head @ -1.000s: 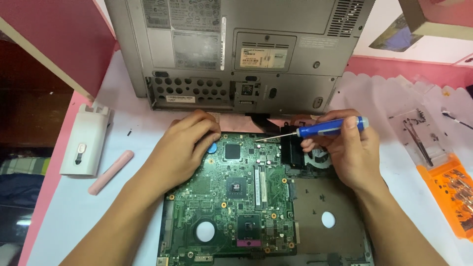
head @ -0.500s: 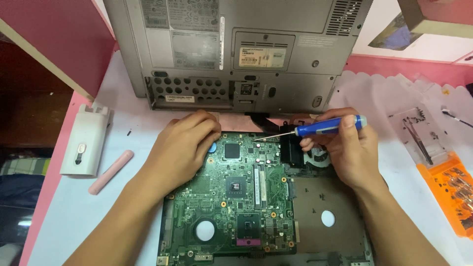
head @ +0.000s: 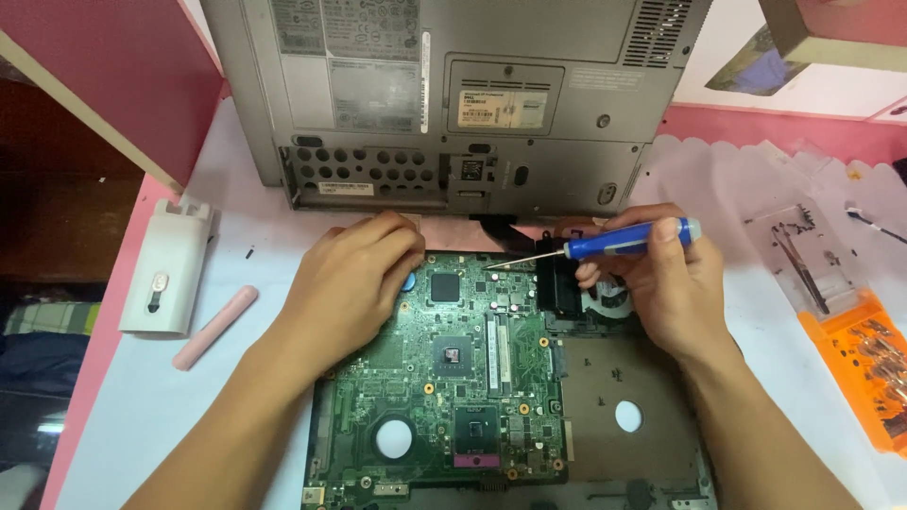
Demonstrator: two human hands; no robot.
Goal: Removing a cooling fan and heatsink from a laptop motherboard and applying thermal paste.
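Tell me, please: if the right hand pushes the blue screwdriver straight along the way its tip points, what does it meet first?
Probably the left hand: the screwdriver in the right hand points leftward, low over the green motherboard. Depth is unclear.

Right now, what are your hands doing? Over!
Left hand flat on green motherboard. Right hand gripping blue screwdriver, tip at board's top edge. Nothing blocking.

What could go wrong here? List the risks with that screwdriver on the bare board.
1. The right hand holds the blue screwdriver almost flat, its thin tip over the green circuit board; a slip might scratch small parts.
2. The left hand rests on the board's upper left corner; bare fingers or pressure there may stress it.
3. A tiny dark screw-like speck lies loose on the white table cover; small parts could get lost.
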